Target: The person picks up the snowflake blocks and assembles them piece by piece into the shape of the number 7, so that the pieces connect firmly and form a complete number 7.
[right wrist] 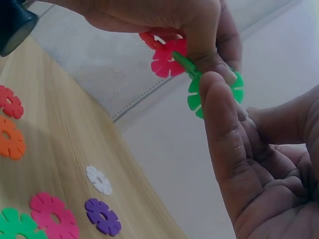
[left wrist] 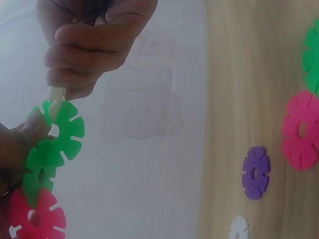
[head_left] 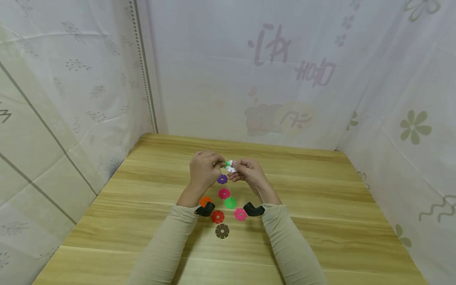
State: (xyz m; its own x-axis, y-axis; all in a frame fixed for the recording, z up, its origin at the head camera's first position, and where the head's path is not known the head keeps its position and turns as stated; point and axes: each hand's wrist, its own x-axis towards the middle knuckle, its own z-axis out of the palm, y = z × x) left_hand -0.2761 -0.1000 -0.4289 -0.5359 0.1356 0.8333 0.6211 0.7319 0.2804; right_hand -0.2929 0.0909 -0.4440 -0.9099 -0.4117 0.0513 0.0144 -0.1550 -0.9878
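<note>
My left hand [head_left: 204, 168] pinches a green notched flower disc [left wrist: 72, 130], the end one of a joined chain. A second green disc [left wrist: 48, 149], a pink disc [left wrist: 53, 217] and an orange-red piece [right wrist: 149, 41] follow along that chain, partly hidden behind the fingers. From the other side my right hand [head_left: 252, 174] grips a white disc [head_left: 229, 169] between thumb and fingers. In the left wrist view the white disc shows edge-on, its rim right at a slot of the green one. Both hands are raised above the far half of the table.
On the wooden table [head_left: 320, 237] below lie loose discs: purple [head_left: 219, 181], pink [head_left: 220, 195], green [head_left: 227, 205], orange [head_left: 204, 200], red [head_left: 214, 219], another pink [head_left: 236, 216] and brown [head_left: 218, 233]. Another white disc [right wrist: 105, 187] lies beside the purple one. Patterned cloth walls [head_left: 199, 79] enclose the table.
</note>
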